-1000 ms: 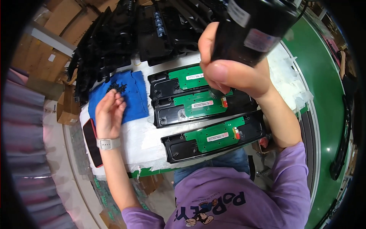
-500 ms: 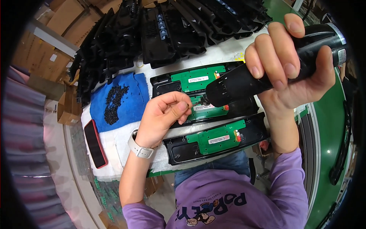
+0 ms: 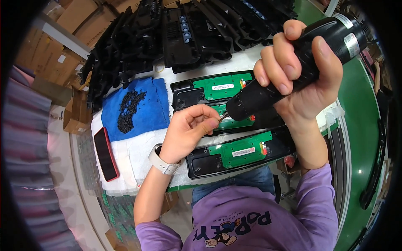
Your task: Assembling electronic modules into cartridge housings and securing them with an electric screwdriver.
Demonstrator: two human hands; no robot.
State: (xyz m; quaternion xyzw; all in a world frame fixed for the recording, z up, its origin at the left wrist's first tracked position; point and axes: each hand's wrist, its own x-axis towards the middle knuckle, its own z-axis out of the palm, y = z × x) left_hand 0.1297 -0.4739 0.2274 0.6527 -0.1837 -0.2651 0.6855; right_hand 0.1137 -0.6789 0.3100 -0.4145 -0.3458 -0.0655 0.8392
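Note:
My right hand [image 3: 307, 94] grips a black electric screwdriver [image 3: 255, 98], its nose slanting down and left over the middle of three black panels. My left hand [image 3: 188, 129] has thumb and forefinger pinched together just off the nose, at the tip of a thin bit [image 3: 223, 117]. Whether a small screw sits between those fingertips is too fine to tell. Green circuit boards are set in the far panel [image 3: 182, 95], the middle panel [image 3: 270, 120] and the near panel [image 3: 205, 164]. The left hand and screwdriver hide much of the middle board.
Left of the panels, a pile of small black screws [image 3: 130, 113] lies on a blue cloth [image 3: 157, 106]. A red-edged phone [image 3: 106, 154] rests near the table's left edge. Many long black plastic housings [image 3: 180, 37] are heaped at the back. Cardboard boxes [image 3: 77, 113] stand at the left.
The screwdriver's rear end has swung left and up, and its nose has come lower. My left hand has shifted right with its pinch kept, and the bit now shows between fingertips and nose.

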